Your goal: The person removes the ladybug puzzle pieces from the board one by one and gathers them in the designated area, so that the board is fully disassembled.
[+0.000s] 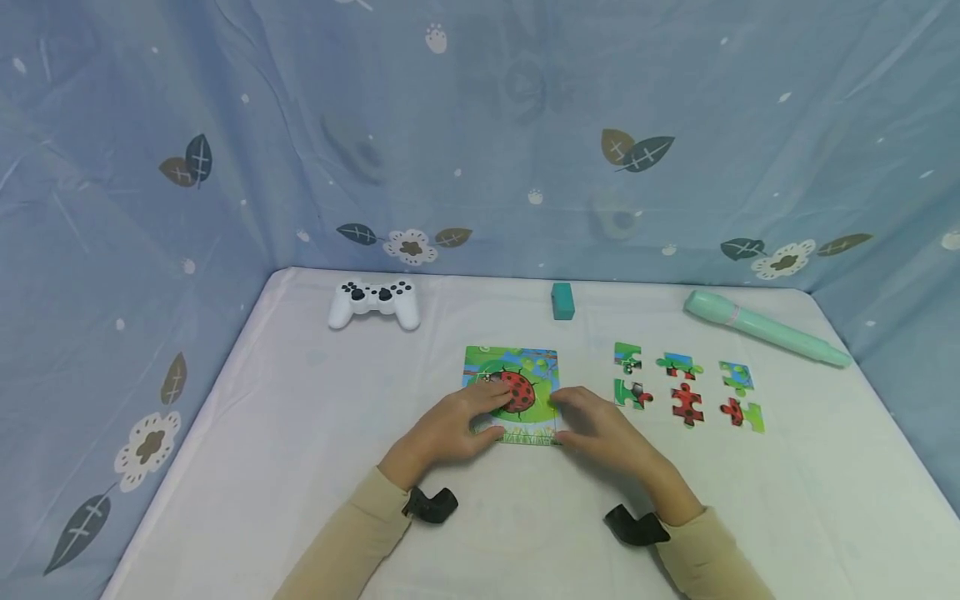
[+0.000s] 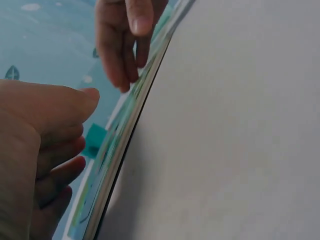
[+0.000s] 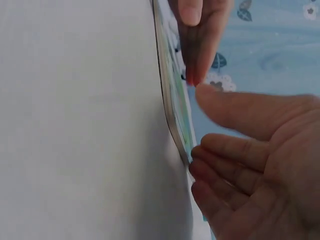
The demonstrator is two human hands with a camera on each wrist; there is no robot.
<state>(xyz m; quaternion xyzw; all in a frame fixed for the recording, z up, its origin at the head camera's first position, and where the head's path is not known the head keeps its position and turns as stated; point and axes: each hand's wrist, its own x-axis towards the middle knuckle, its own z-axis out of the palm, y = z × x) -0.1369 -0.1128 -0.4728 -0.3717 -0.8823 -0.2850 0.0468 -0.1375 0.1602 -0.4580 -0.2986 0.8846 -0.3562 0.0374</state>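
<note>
A square ladybug puzzle board (image 1: 538,408) lies flat on the white table in the head view, its picture a red ladybug on a green leaf. My left hand (image 1: 453,423) reaches over its left part, fingertips by the ladybug and thumb near the lower edge. At the right edge, my right hand (image 1: 609,429) rests its fingertips and thumb against the border, fingers loosely bent. Both wrist views show the board's thin edge (image 2: 112,172) close to the fingers. Part of its left side is hidden under the left hand.
Several loose puzzle pieces (image 1: 687,404) lie in two rows to the board's right. A white game controller (image 1: 373,302) sits at the back left, a teal block (image 1: 562,302) at the back middle. A mint-green tube-shaped object (image 1: 768,327) lies at the back right, before a blue patterned curtain (image 1: 480,142).
</note>
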